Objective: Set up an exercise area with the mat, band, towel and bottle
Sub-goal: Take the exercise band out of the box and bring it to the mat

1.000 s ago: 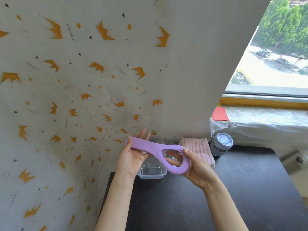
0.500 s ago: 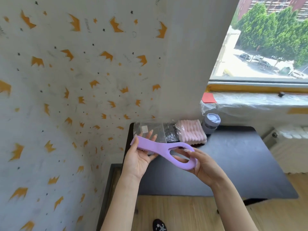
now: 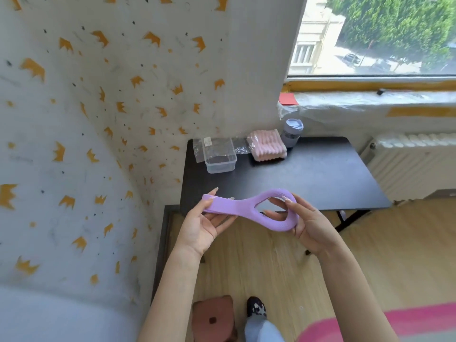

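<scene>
band (image 3: 238,209) gripped by left hand (image 3: 197,230) and right hand (image 3: 311,228); towel (image 3: 269,145), bottle (image 3: 291,132), clear box (image 3: 220,159) on black table (image 3: 311,180) behind.

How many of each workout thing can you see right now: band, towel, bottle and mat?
band: 1
towel: 1
bottle: 1
mat: 1 (only a blurred pink edge shows)
Total: 4
</scene>
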### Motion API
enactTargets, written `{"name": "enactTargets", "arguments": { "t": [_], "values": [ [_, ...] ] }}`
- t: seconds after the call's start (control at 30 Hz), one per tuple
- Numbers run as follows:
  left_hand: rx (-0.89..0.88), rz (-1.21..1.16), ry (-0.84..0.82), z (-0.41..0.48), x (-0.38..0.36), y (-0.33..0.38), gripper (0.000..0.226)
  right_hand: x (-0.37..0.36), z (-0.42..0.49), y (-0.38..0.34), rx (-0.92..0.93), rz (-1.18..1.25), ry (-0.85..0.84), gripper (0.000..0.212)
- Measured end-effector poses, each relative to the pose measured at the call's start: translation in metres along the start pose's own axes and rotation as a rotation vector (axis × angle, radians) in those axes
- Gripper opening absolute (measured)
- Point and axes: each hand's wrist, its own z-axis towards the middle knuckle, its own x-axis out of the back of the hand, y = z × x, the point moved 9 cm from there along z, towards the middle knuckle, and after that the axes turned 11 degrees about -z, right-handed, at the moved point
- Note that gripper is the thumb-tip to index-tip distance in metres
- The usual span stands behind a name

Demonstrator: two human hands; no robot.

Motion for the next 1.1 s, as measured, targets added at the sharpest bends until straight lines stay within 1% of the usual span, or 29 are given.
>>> {"name": "enactTargets", "arguments": {
  "t": [0.1, 0.2, 0.33, 0.43, 0.53, 0.63, 0.83, 0.9, 1.1],
  "values": [
    [0.026, 0.013, -0.038, -0.02, -0.009, -0.017, 0.035, 0.014, -0.027, 0.001, 0.02, 0.014, 0.037, 0.042],
    [0.032, 0.033, -0.081, -0.037, -0.021, -0.035, 0.036, 0.027, -0.053, -0.003, 0.045, 0.007, 0.058, 0.04],
    [0.046, 0.052, -0.112, -0.059, -0.032, -0.059, 0.032, 0.046, -0.083, -0.002, 0.051, 0.001, 0.065, 0.041],
    [0.043, 0.074, -0.136, -0.076, -0.036, -0.086, 0.037, 0.068, -0.11, 0.005, 0.04, -0.015, 0.093, 0.038],
    [0.046, 0.106, -0.13, -0.094, -0.033, -0.121, 0.038, 0.096, -0.14, 0.018, 0.019, -0.04, 0.12, 0.028],
    [0.08, 0.106, -0.111, -0.117, -0.028, -0.171, 0.036, 0.13, -0.18, 0.038, -0.007, -0.022, 0.129, 0.025],
    [0.161, 0.111, -0.073, -0.165, -0.02, -0.256, 0.036, 0.186, -0.255, 0.072, -0.077, 0.01, 0.172, 0.03],
    [0.171, 0.122, -0.072, -0.175, -0.019, -0.272, 0.032, 0.197, -0.274, 0.08, -0.1, 0.04, 0.171, 0.031],
    [0.215, 0.169, -0.076, -0.195, -0.018, -0.314, 0.021, 0.23, -0.316, 0.098, -0.11, 0.02, 0.183, 0.037]
  ]
}}
